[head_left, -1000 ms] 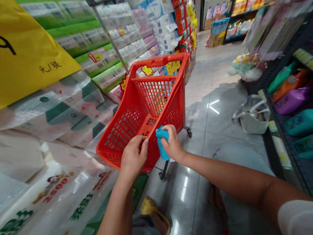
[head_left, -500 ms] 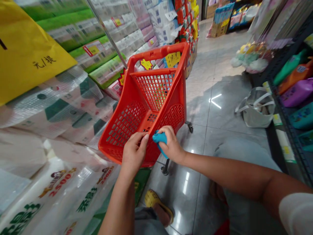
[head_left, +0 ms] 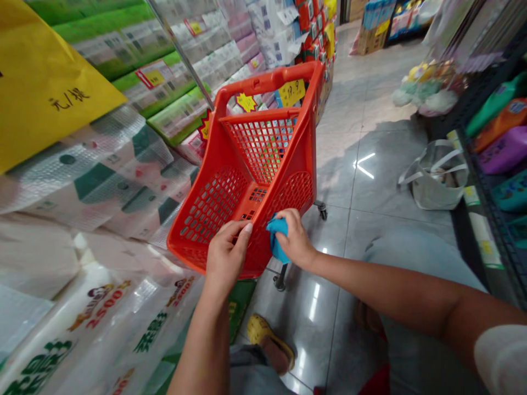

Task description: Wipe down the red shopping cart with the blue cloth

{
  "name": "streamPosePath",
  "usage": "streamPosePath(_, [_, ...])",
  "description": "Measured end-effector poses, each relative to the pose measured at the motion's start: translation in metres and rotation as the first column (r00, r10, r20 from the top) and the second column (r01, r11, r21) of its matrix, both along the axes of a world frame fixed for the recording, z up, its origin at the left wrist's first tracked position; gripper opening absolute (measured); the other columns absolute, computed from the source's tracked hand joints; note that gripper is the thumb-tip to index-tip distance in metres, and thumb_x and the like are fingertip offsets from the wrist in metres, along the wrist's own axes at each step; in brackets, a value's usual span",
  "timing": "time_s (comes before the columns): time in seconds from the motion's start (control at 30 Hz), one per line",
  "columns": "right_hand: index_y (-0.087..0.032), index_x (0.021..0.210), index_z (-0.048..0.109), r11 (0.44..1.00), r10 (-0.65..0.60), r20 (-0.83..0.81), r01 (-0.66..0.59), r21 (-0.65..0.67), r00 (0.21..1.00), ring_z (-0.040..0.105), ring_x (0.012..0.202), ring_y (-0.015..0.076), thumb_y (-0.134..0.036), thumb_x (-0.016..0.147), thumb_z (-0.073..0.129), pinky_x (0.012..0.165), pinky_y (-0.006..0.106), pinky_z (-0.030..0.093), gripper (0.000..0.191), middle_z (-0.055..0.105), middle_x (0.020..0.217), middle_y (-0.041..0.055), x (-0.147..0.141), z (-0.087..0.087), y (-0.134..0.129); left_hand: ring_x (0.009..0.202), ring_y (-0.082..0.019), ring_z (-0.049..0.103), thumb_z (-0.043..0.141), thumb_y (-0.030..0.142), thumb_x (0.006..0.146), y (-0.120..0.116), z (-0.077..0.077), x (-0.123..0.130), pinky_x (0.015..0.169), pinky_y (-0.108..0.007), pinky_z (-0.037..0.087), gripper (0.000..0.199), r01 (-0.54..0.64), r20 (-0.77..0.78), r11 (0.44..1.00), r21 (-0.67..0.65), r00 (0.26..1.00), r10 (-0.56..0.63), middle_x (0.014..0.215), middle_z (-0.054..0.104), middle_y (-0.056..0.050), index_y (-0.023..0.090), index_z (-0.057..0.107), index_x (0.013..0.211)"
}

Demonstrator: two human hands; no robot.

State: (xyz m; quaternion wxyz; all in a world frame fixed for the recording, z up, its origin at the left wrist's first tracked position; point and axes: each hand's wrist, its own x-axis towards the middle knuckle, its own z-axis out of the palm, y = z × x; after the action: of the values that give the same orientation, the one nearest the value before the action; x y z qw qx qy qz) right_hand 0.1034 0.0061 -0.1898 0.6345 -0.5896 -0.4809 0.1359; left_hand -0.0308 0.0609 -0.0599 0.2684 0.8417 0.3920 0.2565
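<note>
Blue cloth (head_left: 275,240) pressed by right hand (head_left: 295,240) against red trolley basket (head_left: 263,79).

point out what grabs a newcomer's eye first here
The red plastic shopping basket on wheels stands mid-view, its near wall held by the left hand, while the right hand presses a blue cloth against it. To the left, a large yellow sign sits above stacked, plastic-wrapped tissue packs.
</note>
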Motion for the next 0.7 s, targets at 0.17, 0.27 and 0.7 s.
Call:
streamPosePath(0.17, [-0.021, 0.110, 0.050, 0.999, -0.008, -0.089, 0.004, -0.046, 0.996, 0.051, 0.109, 0.0227, -0.011, 0.071, 0.050, 0.104, 0.045, 0.046, 0.040, 0.051, 0.111, 0.0084, -0.022, -0.008, -0.008, 0.084, -0.018, 0.064, 0.054, 0.041, 0.091, 0.000, 0.000, 0.002, 0.081, -0.029, 0.050, 0.029, -0.020, 0.002, 1.000, 0.008, 1.000, 0.020, 0.088, 0.070, -0.004, 0.018, 0.073, 0.092])
streamPosePath(0.27, [-0.023, 0.103, 0.052, 0.996, 0.053, -0.130, -0.061, -0.060, 0.990, 0.055, 0.103, 0.0202, -0.011, 0.066, 0.052, 0.100, 0.040, 0.049, 0.039, 0.055, 0.105, 0.0047, -0.040, -0.017, -0.015, 0.085, -0.018, 0.064, 0.054, 0.041, 0.091, 0.000, 0.001, 0.004, 0.081, -0.029, 0.049, 0.030, -0.023, -0.009, 0.999, 0.029, 1.000, 0.024, 0.088, 0.070, -0.004, 0.018, 0.073, 0.093])
streamPosePath(0.7, [-0.023, 0.097, 0.053, 0.937, -0.228, -0.532, 0.034, -0.349, 0.816, 0.060, 0.095, 0.0196, -0.017, 0.066, 0.060, 0.094, 0.041, 0.050, 0.032, 0.059, 0.095, 0.0006, -0.041, -0.060, 0.009, 0.084, -0.018, 0.064, 0.053, 0.040, 0.092, 0.000, -0.001, 0.006, 0.080, -0.029, 0.049, 0.031, -0.017, -0.037, 0.997, 0.072, 0.999, 0.020, 0.087, 0.070, -0.004, 0.018, 0.073, 0.093])
